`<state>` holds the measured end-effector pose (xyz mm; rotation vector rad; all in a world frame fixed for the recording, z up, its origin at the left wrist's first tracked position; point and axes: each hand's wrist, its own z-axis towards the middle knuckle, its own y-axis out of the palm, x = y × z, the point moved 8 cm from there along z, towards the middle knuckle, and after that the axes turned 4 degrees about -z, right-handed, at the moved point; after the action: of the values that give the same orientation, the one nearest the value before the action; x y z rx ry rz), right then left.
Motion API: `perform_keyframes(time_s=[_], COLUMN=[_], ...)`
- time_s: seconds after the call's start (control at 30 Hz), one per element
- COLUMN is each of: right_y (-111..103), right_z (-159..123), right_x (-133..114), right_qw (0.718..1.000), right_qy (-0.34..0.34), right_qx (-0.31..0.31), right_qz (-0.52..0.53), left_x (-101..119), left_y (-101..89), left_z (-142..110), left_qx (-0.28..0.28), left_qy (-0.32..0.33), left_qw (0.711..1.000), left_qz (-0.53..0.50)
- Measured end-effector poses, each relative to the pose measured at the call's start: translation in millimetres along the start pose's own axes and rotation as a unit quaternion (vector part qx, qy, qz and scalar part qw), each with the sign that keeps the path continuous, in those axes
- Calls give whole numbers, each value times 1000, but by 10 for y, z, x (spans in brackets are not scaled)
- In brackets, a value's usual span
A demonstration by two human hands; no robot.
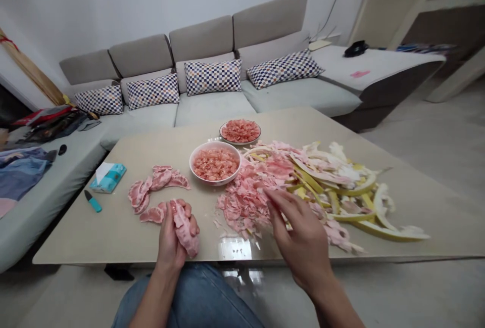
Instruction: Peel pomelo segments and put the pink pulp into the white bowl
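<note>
My left hand (175, 234) is closed around a pink pomelo segment (185, 229), held upright near the front edge of the table. My right hand (301, 237) is over the front of a heap of pink membrane scraps (250, 191), thumb and fingers drawn together; whatever is between the fingertips cannot be made out. Several more pomelo segments (161, 179) lie on the table beyond my left hand. A white bowl (215, 182) of peeled pink pulp stands between the segments and the scraps. Behind it is a dark-rimmed plate (240, 142) heaped with similar pulp.
Thick yellow-green pomelo rind (356, 191) spreads over the right of the table (121, 237). At the left lie a blue tissue pack (108, 178) and a small teal-handled knife (93, 201). Beyond the table is a grey sofa (212, 108) with checked cushions.
</note>
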<state>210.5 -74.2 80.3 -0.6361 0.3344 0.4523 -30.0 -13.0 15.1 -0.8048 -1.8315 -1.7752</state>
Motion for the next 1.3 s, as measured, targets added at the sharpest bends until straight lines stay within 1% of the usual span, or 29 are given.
perform_keyframes(time_s=[0.03,0.1,0.17,0.2,0.23,0.3,0.37,0.43,0.47,0.5,0.57,0.63,0.7,0.8,0.87,0.9,0.97,1.03,1.1,1.13,1.17,1.2,1.23,1.3], right_y=[71,151,189,192,196,235,400,600,696,780,887,940,950,912,862,827,728,617,507,498,492,498,509,546], right_z=[9,15,17,17,13,-18,-95,-191,-231,-257,-261,-244,-242,-265,-251,-213,-54,220,503,614,673,685,662,542], right_x=[91,253,333,328,291,116,-175,-508,-644,-736,-838,-886,-933,-1020,-1053,-1037,-909,-616,-237,-28,131,246,330,424], right_qw=[999,994,988,988,989,994,991,979,972,968,965,959,948,931,924,925,931,949,966,970,966,959,954,944], right_qy=[-3,0,8,14,22,33,22,-15,-36,-50,-87,-140,-203,-289,-334,-349,-358,-313,-245,-198,-174,-164,-155,-138], right_qx=[-27,-52,-69,-70,-71,-77,-134,-194,-219,-237,-245,-245,-240,-210,-169,-140,-73,-37,-27,-50,-77,-108,-140,-200], right_qz=[-31,-99,-137,-139,-128,-75,12,67,75,69,43,36,50,77,75,61,11,-25,-74,-133,-175,-202,-216,-225], left_x=[-25,-53,-65,-70,-79,-110,-168,-241,-275,-301,-318,-295,-275,-318,-346,-354,-391,-445,-473,-481,-492,-511,-535,-590], left_y=[11,17,15,15,17,24,22,-1,-24,-52,-114,-161,-170,-116,-70,-53,-33,-34,-50,-52,-50,-40,-23,14], left_z=[-12,-22,-20,-17,-16,-17,-26,-42,-50,-57,-62,-55,-42,-33,-48,-61,-97,-140,-157,-150,-138,-125,-114,-105], left_qx=[-1,3,10,14,17,23,30,40,48,56,76,96,105,88,67,54,19,-19,-39,-45,-47,-52,-58,-73], left_qy=[1,5,7,8,8,7,-2,-18,-26,-32,-30,-12,-2,-34,-61,-74,-117,-170,-197,-199,-200,-203,-207,-222], left_qw=[1000,999,999,998,997,994,992,991,990,988,985,982,978,980,982,982,978,969,965,966,968,970,970,968], left_qz=[13,34,52,64,80,108,122,128,133,138,150,163,178,174,164,164,174,178,167,156,141,126,112,89])
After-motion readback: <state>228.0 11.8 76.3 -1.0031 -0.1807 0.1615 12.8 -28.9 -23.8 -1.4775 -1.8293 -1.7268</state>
